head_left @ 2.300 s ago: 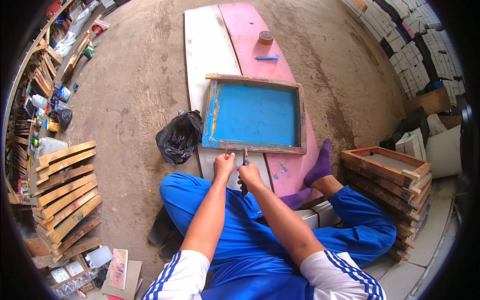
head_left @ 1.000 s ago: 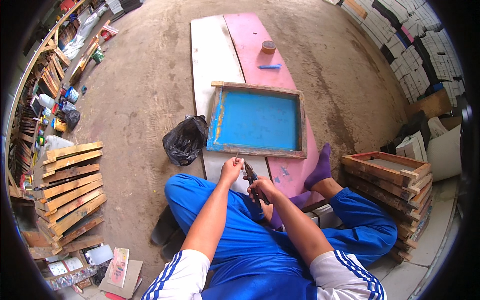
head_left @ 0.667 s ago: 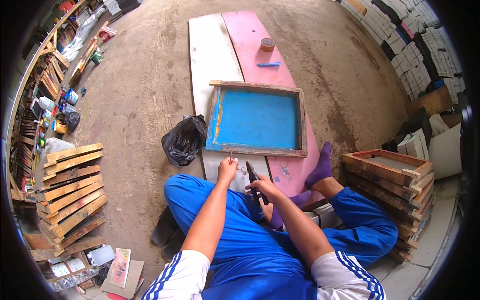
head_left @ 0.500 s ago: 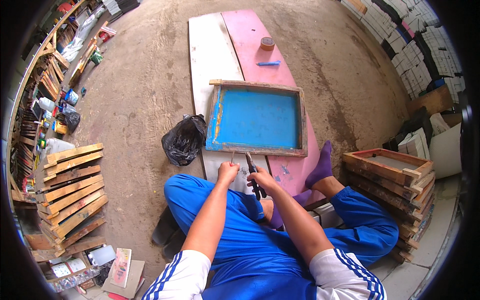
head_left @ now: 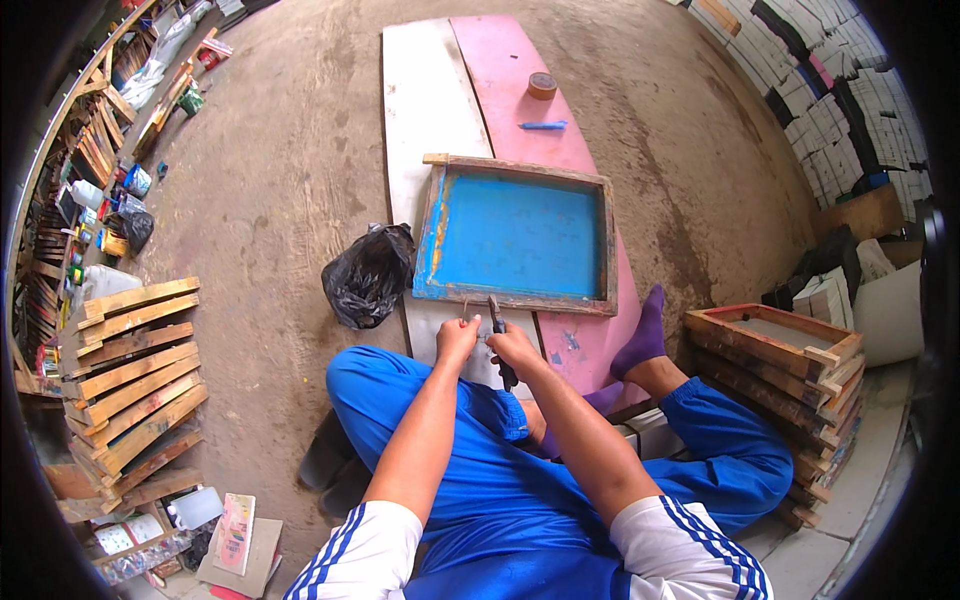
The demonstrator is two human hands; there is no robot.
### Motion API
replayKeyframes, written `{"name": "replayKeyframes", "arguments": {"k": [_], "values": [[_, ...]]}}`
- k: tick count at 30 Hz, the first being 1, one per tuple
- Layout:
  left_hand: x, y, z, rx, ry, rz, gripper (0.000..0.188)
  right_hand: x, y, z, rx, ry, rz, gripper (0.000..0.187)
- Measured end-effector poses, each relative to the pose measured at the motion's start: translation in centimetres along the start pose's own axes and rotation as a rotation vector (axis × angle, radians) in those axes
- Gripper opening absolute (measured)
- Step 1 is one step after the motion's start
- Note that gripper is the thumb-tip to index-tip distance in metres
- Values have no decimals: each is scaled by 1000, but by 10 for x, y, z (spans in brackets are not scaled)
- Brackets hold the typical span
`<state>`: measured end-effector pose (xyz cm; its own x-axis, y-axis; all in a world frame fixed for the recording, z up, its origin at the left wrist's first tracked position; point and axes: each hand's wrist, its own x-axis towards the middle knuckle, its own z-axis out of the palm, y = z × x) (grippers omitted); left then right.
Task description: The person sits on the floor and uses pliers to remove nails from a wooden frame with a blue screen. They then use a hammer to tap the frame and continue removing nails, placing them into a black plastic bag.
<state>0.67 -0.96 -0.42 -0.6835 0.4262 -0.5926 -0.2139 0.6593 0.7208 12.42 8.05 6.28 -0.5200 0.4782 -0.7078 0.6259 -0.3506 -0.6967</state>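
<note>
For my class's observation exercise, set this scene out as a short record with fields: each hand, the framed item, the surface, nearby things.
Left hand: fingers pinch a thin piece, kind unclear
Right hand: grips pliers, tips by the frame's near edge; contact unclear
Framed item: wooden frame with blue panel
Surface: white-and-pink boards
Beyond frame: tape roll, slim blue tool
Left of frame: black plastic bag
Right: stacked wooden frames

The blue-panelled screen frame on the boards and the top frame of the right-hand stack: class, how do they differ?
The blue-panelled screen frame has a blue panel; the top frame has a greyish one.
The blue-panelled screen frame lies across white and pink boards; the top frame rests on other frames.
Both are four-sided and wooden.
</note>
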Motion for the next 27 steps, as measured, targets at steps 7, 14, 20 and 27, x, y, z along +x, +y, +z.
{"name": "replayKeyframes", "arguments": {"k": [7, 14, 20, 27], "values": [[2, 6, 2, 1, 26, 4, 50, 2, -2, 15, 8, 93, -24, 24], [9, -2, 3, 8, 63, 31, 48, -1, -6, 25, 52, 157, 83, 31], [7, 3, 2, -28, 88, 0, 46, -5, -5, 1, 374, -66, 222, 55], [-16, 27, -4, -226, -37, 3, 34, -15, 18, -36, 268, -291, 245, 57]]}}
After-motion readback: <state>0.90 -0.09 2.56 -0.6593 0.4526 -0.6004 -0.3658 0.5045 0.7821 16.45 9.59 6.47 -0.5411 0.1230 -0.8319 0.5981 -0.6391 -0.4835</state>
